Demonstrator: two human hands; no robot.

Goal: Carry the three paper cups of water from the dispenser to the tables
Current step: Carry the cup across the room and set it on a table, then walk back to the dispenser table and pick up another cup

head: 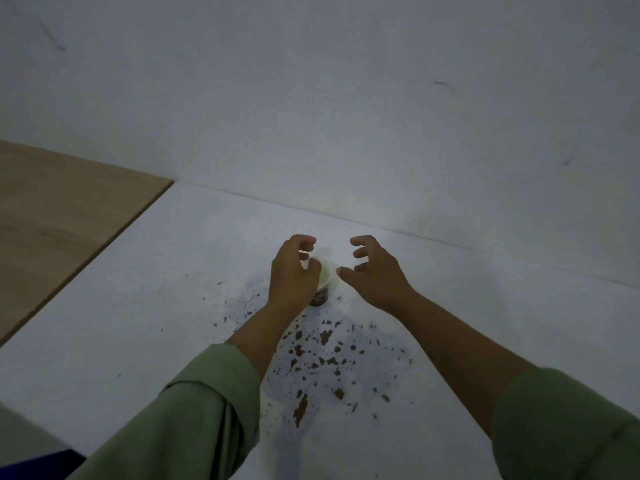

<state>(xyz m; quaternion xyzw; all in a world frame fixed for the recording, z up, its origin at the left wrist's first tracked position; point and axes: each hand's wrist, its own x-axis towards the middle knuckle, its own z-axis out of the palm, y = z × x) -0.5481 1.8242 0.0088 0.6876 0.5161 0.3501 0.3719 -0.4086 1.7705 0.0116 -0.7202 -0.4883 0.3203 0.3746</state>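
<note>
One paper cup (pixel 323 284) with a dark printed lower wall and a pale inside stands upright on the white table (pixel 173 306), near the wall. My left hand (pixel 292 275) is beside and partly over the cup's left side, fingers curled and apart; whether it touches the cup is unclear. My right hand (pixel 374 271) hovers just right of the cup, fingers spread and curled, a small gap between thumb and rim. Both sleeves are green. No other cup shows.
The white tabletop has chipped brown patches (pixel 322 362) in front of the cup. A white wall (pixel 346 98) rises right behind the table. A wooden tabletop (pixel 52 230) adjoins on the left. A dark blue object (pixel 38 462) shows at the bottom left.
</note>
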